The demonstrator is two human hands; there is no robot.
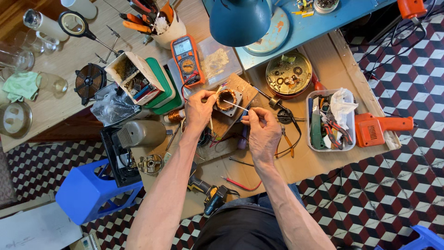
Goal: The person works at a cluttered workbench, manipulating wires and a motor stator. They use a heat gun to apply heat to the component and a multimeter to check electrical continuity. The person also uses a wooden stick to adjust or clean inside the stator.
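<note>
Both bare forearms reach up from six o'clock toward the centre. The left hand (200, 110) sits at about eleven o'clock of the right hand (262, 132), its fingers pinched together at the top. The right hand's fingers curl in a pinch pointing toward ten o'clock.

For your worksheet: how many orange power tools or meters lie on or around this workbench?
3, maybe more hidden under clutter. An orange multimeter lies above the left hand; an orange glue-gun-like tool lies right of the plastic tray; a third orange tool sits at the top right corner.
</note>
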